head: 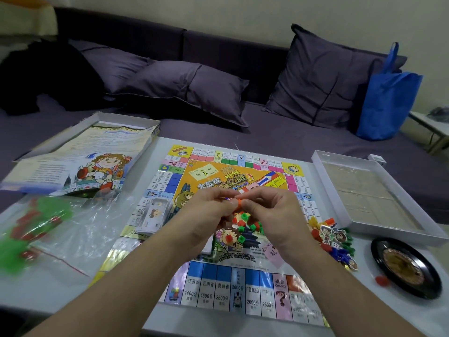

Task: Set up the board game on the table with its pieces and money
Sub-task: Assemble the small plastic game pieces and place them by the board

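Hands meet over the middle of the glossy paper board (233, 283), which lies flat on the white table (60, 295). The left hand (209, 212) and right hand (274, 212) are together, fingers curled, both pinching a small orange piece (239, 203) between their fingertips. Under them a scatter of tiny red and green plastic cubes (243, 224) sits on the board's centre. A stack of paper money (155, 215) rests on the board's left edge. Just right of the board lies a heap of pieces (332, 239): flat card figures, a white die and red, blue and green bits. Near right stands a round black roulette wheel (405, 266), with one red piece (381, 280) beside it. A shallow white box tray (325, 188) lies at far right. At left, a crinkled clear plastic bag (48, 229) holds green and red pieces, and beyond it the box lid (107, 116) carries a printed sheet (73, 164). A grey sofa (243, 57) with soft cushions runs behind the table.
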{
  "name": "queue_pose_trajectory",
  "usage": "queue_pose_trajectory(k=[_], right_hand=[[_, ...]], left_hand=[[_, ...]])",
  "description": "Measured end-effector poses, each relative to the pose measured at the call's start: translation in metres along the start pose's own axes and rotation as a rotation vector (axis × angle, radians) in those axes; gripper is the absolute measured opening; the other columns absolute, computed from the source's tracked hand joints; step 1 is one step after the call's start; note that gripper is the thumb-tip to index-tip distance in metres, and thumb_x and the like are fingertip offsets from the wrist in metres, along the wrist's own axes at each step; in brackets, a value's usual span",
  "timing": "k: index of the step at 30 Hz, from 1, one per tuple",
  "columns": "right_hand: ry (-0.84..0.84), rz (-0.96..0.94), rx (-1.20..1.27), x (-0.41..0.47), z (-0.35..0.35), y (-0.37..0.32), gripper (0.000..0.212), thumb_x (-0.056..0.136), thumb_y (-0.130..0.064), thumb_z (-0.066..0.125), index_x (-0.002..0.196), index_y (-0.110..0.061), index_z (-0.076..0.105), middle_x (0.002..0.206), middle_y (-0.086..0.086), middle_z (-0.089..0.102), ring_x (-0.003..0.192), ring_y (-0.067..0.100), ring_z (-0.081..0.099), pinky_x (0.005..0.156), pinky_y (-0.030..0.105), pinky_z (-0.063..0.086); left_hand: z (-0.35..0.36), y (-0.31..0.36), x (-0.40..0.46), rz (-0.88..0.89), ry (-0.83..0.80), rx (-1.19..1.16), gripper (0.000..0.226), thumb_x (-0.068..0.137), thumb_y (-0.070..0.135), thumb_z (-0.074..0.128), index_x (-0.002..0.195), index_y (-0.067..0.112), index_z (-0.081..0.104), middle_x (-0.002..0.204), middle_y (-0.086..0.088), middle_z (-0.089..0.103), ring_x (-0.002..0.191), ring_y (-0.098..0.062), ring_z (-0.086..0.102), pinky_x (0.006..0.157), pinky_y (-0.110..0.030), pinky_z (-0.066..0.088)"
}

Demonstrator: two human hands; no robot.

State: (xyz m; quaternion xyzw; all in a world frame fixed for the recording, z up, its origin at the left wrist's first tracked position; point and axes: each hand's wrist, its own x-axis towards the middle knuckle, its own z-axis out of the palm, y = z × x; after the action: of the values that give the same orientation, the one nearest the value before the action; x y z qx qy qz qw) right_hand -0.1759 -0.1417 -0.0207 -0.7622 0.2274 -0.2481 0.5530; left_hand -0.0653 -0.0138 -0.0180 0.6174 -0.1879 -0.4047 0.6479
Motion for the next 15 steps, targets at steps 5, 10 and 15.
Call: queue_pose_trajectory(k=[5, 10, 15], right_hand=[[-0.014, -0.018, -0.018, 0.002, -0.002, -0.001, 0.025, 0.099, -0.014, 0.070, 0.104, -0.034, 0.083, 0.095, -0.005, 0.078, 0.094, 0.014, 0.070, 0.077, 0.031, 0.063], [0.119, 0.024, -0.174, 0.026, -0.016, 0.016, 0.037, 0.105, -0.002, 0.054, 0.129, -0.028, 0.066, 0.101, -0.007, 0.074, 0.090, 0.010, 0.070, 0.064, 0.022, 0.058], [0.108, 0.094, -0.584, 0.049, -0.024, 0.041, 0.033, 0.101, -0.001, 0.060, 0.121, -0.025, 0.069, 0.105, -0.009, 0.066, 0.096, 0.007, 0.063, 0.069, 0.018, 0.050]], left_hand=[[0.006, 0.002, 0.004, -0.068, 0.079, -0.190, 0.018, 0.099, 0.007, 0.064, 0.116, 0.003, 0.071, 0.108, -0.022, 0.065, 0.083, -0.024, 0.060, 0.067, -0.029, 0.055], [-0.002, 0.003, 0.011, -0.045, 0.181, -0.182, 0.013, 0.094, 0.012, 0.075, 0.107, 0.012, 0.077, 0.095, -0.008, 0.078, 0.083, -0.021, 0.073, 0.066, -0.030, 0.058], [-0.012, 0.002, 0.013, -0.055, 0.230, -0.212, 0.010, 0.091, 0.008, 0.078, 0.100, 0.011, 0.080, 0.098, -0.011, 0.079, 0.078, -0.020, 0.074, 0.065, -0.028, 0.061]])
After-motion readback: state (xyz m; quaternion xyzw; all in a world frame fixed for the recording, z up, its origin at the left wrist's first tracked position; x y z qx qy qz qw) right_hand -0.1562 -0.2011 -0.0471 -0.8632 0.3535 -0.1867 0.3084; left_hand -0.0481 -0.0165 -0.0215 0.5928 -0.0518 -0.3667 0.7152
